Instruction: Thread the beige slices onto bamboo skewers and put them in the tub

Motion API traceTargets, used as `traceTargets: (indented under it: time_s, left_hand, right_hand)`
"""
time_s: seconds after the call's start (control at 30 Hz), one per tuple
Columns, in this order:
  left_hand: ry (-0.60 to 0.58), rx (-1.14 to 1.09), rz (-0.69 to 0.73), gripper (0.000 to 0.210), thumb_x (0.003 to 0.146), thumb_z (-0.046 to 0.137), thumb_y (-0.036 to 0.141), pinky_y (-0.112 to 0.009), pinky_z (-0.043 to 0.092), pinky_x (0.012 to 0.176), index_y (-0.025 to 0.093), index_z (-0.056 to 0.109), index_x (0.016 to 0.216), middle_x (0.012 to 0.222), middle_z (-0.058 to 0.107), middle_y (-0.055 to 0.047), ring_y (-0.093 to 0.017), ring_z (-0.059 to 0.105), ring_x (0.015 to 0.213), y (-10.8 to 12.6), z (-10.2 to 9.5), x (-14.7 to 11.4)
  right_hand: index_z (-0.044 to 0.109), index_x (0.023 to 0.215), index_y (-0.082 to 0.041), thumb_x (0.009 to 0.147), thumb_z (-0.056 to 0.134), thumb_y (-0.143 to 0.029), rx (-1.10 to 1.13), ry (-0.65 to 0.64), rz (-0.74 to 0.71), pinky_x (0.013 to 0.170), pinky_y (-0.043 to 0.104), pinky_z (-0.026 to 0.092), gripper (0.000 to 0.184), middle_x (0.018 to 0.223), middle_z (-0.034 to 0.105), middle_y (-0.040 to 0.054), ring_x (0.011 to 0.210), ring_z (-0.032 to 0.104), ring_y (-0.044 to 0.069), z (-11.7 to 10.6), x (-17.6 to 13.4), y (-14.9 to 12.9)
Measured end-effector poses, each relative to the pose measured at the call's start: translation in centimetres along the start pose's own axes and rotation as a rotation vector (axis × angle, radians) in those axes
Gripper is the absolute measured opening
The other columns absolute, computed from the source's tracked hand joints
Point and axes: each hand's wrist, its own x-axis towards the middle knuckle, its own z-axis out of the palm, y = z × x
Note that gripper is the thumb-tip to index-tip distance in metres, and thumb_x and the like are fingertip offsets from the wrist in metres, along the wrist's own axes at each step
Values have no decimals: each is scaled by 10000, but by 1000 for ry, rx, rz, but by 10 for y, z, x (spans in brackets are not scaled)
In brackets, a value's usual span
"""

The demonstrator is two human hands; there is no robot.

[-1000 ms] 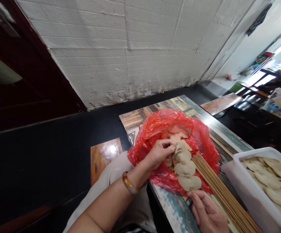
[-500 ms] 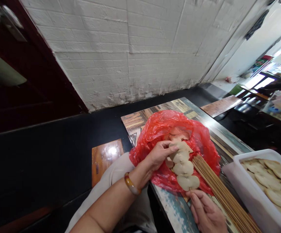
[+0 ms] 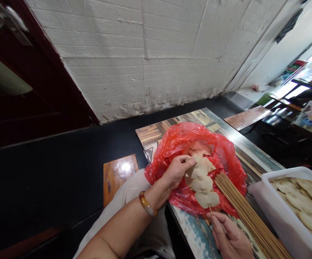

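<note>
My right hand point(image 3: 230, 233) pinches the lower end of a thin wooden skewer point(image 3: 210, 208). Several pale, thin potato slices point(image 3: 202, 184) are threaded along it in a row, over an open red plastic bag point(image 3: 182, 135). At the far end of the row, my left hand point(image 3: 179, 171) is closed with thumb and fingers on a potato slice. More slices point(image 3: 200, 147) lie inside the bag, partly covered. A bundle of bare wooden skewers point(image 3: 249, 212) rests just right of the threaded row, one end on the bag.
A white plastic tub point(image 3: 265, 183) of potato slices point(image 3: 304, 201) stands at the right on the patterned wooden table point(image 3: 156, 135). A wooden stool point(image 3: 119, 176) is left of my legs. Behind the table rises a white brick-pattern wall point(image 3: 118, 64); a dark red door point(image 3: 37, 97) is at left.
The threaded slices have shifted slightly, and a little more of the skewer shows above my right hand. My left hand still grips at the far end. The view has moved slightly.
</note>
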Motion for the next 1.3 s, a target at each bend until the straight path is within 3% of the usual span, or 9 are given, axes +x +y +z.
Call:
traceTargets:
  time_s: [0.2, 0.5, 0.63, 0.8, 0.9, 1.0, 1.07, 1.17, 1.3]
  left_hand:
    - [4, 6, -17, 373, 563, 714, 447, -199, 323, 504, 113, 581, 664, 579, 525, 11, -64, 444, 494, 0, 1, 0]
    - [-1, 2, 18, 369, 574, 710, 446, -192, 319, 500, 119, 549, 634, 570, 505, 21, -60, 436, 495, 0, 3, 0]
    - [-39, -101, 23, 384, 615, 675, 474, -200, 359, 530, 116, 583, 721, 597, 531, 6, -72, 464, 517, 4, 5, -2]
    - [-126, -221, -29, 474, 733, 514, 550, -221, 410, 560, 99, 604, 849, 666, 591, -58, -112, 544, 579, 12, 8, -5]
    - [-180, -183, -78, 439, 734, 546, 510, -214, 422, 556, 111, 593, 912, 675, 596, -54, -109, 558, 578, 18, 14, -12]
    - [-200, -133, -86, 359, 716, 609, 436, -185, 413, 527, 133, 585, 906, 662, 581, -19, -76, 533, 537, 23, 21, -24]
    - [-187, -124, -86, 310, 700, 643, 385, -165, 411, 524, 147, 582, 889, 657, 571, 3, -58, 524, 533, 25, 22, -31]
    - [-200, -76, -70, 333, 722, 633, 326, -213, 467, 650, 163, 560, 1003, 806, 619, -30, -95, 587, 672, 28, 19, -33]
    - [-254, -46, -69, 334, 759, 597, 319, -225, 468, 662, 181, 524, 1054, 826, 625, -32, -107, 596, 696, 27, 18, -35]
  right_hand:
    - [639, 777, -200, 745, 499, -506, -95, 50, -54, 366, 222, 366, 338, 453, 526, -22, 372, 448, 125, 0, 0, -5]
    - [614, 788, -180, 750, 500, -492, -72, 0, -1, 401, 219, 374, 334, 428, 446, -61, 379, 437, 119, 0, 1, -15]
    - [598, 763, -178, 773, 493, -476, -54, -55, -38, 422, 214, 366, 316, 416, 431, -65, 382, 431, 114, -3, 3, -16]
    - [569, 768, -176, 807, 463, -479, 61, -24, -47, 380, 197, 283, 324, 411, 374, -82, 364, 358, 91, -4, 5, -14]
    - [563, 789, -169, 813, 451, -494, 115, 17, -58, 356, 193, 245, 344, 398, 348, -94, 344, 331, 86, -3, 8, -11]
    - [572, 790, -164, 840, 433, -454, 81, 39, -161, 375, 188, 288, 326, 411, 372, -89, 355, 375, 87, -1, 9, -11]
    - [586, 771, -158, 876, 375, -406, -19, 65, -314, 403, 190, 338, 342, 431, 417, -71, 373, 424, 90, -1, 10, -14]
    - [616, 748, -171, 858, 428, -349, -100, 140, -379, 443, 186, 381, 281, 470, 503, -52, 422, 487, 93, -4, 13, -22]
    - [629, 736, -195, 873, 405, -282, -226, 245, -459, 563, 220, 432, 277, 603, 599, -14, 550, 555, 115, -19, 11, -37]
